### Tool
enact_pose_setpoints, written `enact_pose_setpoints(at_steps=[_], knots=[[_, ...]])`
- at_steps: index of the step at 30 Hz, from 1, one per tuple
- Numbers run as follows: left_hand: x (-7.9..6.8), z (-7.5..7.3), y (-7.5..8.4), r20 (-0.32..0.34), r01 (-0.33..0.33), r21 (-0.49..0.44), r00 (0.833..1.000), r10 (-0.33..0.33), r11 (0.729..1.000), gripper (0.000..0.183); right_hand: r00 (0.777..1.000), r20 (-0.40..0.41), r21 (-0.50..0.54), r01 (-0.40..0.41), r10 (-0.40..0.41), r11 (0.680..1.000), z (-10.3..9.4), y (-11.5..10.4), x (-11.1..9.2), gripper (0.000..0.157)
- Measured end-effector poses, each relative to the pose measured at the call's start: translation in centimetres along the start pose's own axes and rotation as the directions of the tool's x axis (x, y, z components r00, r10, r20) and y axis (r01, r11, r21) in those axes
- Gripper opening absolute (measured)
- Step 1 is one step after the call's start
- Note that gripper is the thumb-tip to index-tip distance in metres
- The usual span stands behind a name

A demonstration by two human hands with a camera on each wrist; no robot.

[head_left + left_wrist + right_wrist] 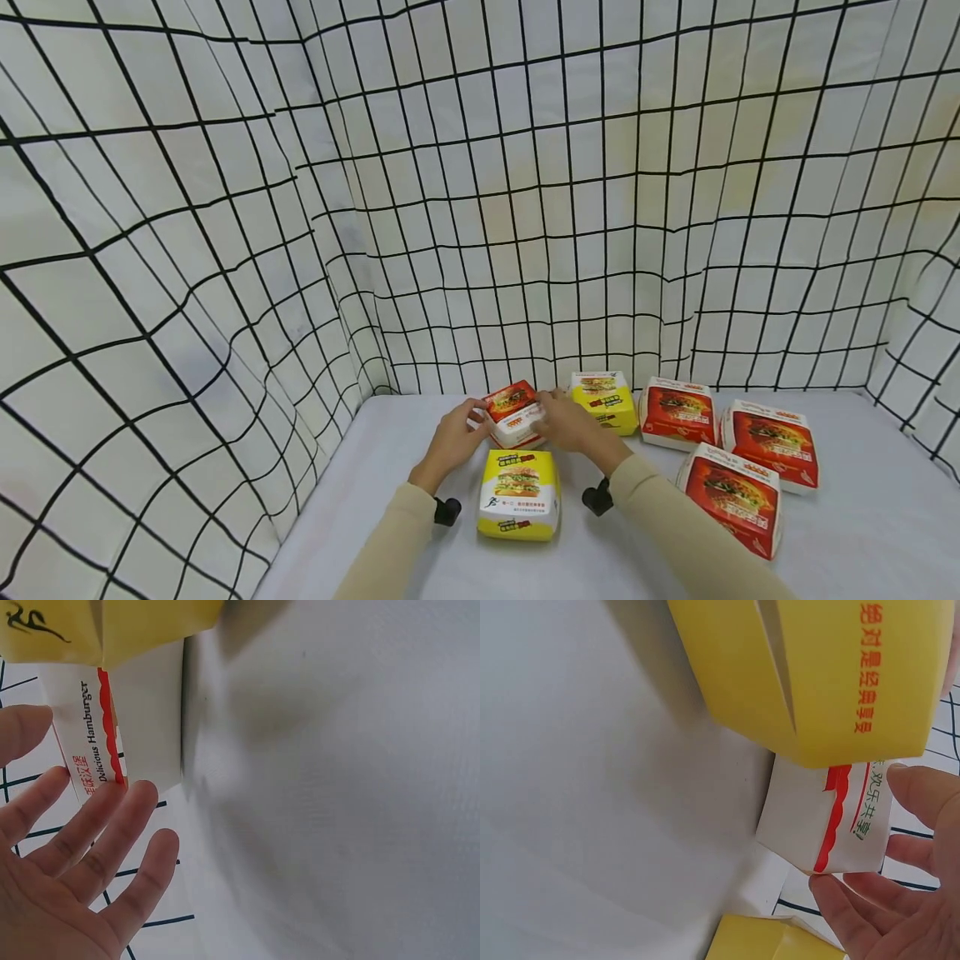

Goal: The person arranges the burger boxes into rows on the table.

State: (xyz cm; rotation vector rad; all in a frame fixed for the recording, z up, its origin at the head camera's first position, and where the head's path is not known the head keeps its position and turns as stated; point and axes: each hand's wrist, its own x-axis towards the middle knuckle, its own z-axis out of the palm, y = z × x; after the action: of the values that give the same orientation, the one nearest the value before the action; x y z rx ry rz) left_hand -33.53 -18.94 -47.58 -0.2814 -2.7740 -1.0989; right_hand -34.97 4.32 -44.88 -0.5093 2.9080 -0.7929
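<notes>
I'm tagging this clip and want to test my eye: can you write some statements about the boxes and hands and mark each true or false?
1. The left hand and right hand are at opposite sides of one red-and-white box. True.
2. The front yellow box is between the two forearms. True.
3. That front yellow box is stacked on another box. False: it stands on the white tabletop.
4. Only one yellow box is in view. False: a back yellow box stands to the right of the red-and-white box between the hands.
5. Three more red boxes are to the right of the right hand. True.
6. Gloves cover both hands. False: both are bare.
</notes>
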Motion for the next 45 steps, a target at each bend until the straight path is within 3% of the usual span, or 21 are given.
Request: enact_pose_setpoints(at_steps=[15, 35, 45], knots=[[-0.1, 0.1, 0.0, 0.079, 0.068, -0.036, 0.995, -0.065, 0.997, 0.059, 0.999, 0.003, 0.078, -0.053, 0.053, 0.995, 0.6, 0.3, -0.2, 0.070], [0.2, 0.6, -0.1, 0.114, 0.086, -0.101, 0.991, -0.074, 0.991, 0.053, 0.998, -0.066, 0.119, -0.003, 0.011, 0.993, 1.1, 1.1, -0.4, 0.053], [0.9, 0.9, -0.1, 0.123, 0.076, -0.138, 0.991, -0.059, 0.988, 0.051, 0.997, -0.058, 0.149, -0.041, 0.051, 0.988, 1.1, 1.3, -0.2, 0.051]])
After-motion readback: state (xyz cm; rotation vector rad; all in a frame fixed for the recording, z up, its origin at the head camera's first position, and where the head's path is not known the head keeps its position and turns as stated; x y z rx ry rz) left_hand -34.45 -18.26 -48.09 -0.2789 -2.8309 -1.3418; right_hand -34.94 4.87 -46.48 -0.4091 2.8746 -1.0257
